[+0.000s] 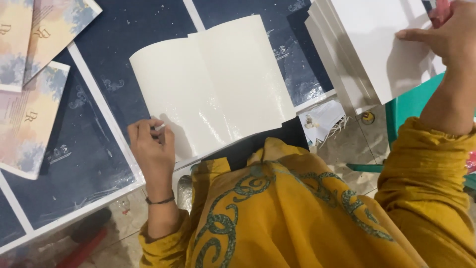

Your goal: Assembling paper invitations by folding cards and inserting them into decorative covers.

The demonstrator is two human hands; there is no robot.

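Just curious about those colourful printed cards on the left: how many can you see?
3, all at the left edge and cut off by the frame: one card top left, a second beside it, a third below. More may lie outside the view.

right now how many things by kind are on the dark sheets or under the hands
white folded card: 1
pastel printed cards: 3
white card stack: 1
total: 5
left hand rests on the folded card, right hand on the stack
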